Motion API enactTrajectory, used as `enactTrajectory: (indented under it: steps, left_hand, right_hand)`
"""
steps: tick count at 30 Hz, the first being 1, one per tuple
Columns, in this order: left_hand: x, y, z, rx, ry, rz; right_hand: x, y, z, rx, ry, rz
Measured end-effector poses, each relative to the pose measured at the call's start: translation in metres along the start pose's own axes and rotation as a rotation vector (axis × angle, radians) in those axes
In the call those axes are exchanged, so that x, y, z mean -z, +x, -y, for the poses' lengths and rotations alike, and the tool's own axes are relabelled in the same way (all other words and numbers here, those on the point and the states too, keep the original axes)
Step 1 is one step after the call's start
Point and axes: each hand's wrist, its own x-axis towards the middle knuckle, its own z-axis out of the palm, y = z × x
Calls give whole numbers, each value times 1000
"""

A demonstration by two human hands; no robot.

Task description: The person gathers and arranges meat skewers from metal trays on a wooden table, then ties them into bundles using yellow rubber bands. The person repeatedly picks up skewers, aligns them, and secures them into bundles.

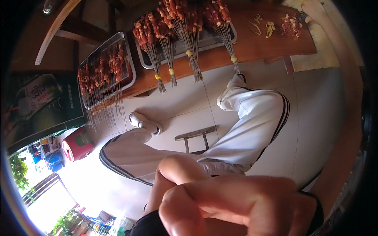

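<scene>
My right hand (314, 13), at the upper right rim, is closed on a bunch of thin skewers (302, 16). Their red and pale meat pieces (292, 26) lie at the end of the wooden table. Close to the camera, my left hand (233, 200) is large and blurred at the bottom, its fingers bent; whether it holds anything is hidden. Yellow bands (270, 29) lie beside the meat. Several banded bundles of meat skewers (193, 56) rest on a metal tray (206, 44), handles over its edge. Loose meat skewers (102, 69) fill another tray (133, 72) at the left.
Below the long wooden table (257, 50) are my white-trousered legs (251, 118) and shoes on a tiled floor (265, 147). A small wooden stool (195, 134) stands between the legs. At the left are a green printed carton (44, 100) and a red plastic stool (72, 147).
</scene>
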Motion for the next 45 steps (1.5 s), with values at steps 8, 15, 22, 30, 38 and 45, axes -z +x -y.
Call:
enactTrajectory:
  steps: [8, 15, 22, 30, 38, 45]
  left_hand:
    - [34, -60, -87, 101, 527, -331]
    - [49, -152, -130, -3, 482, -634]
    - [31, -186, -109, 1, 456, -618]
    - [3, -241, -130, -233, 580, -546]
    - [-1, -245, -162, -127, 781, -615]
    - [-45, -183, -292, -20, 1985, -668]
  right_hand:
    - [-36, -72, -33, -472, 382, -199]
    - [34, -190, 34, -541, 690, -305]
    - [160, -88, 235, -621, 2181, -37]
    - [184, 22, 371, -823, 2354, 204]
    - [130, 18, 364, -569, 1545, -264]
    - [261, -64, 400, -214, 1822, -613]
